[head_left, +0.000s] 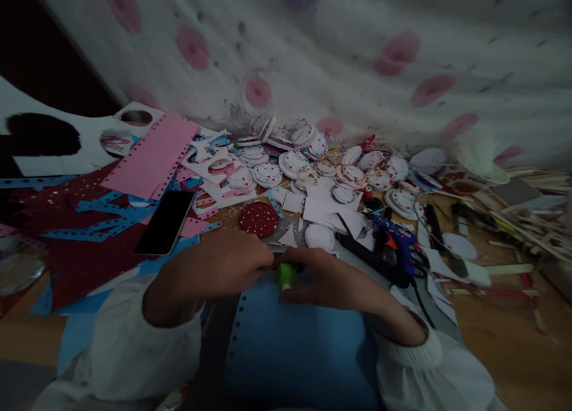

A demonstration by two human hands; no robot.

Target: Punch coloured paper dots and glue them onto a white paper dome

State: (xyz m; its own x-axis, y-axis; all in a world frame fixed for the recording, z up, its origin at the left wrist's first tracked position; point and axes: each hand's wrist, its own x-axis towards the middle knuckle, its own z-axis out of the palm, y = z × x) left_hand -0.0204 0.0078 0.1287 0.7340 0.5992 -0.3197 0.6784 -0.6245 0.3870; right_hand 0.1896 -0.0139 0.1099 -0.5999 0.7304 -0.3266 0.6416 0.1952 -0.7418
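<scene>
Two hands, the left hand (214,263) and the right hand (333,280), nearly meet over a flat blue sheet with a dark-dotted left margin (304,351).

Both hands hide the sheet's far edge from me, and my view cuts off its near end; it runs lengthwise away from the wearer, the margin leaning slightly right farther out. Between the right hand's thumb and fingers I see a small bright green object (286,274) pinched, partly covered and blurred, its pale end toward the wearer, its long axis seemingly near-to-far. The left hand is curled, back upward; I can't tell whether it grips anything. Both forearms angle inward.
</scene>
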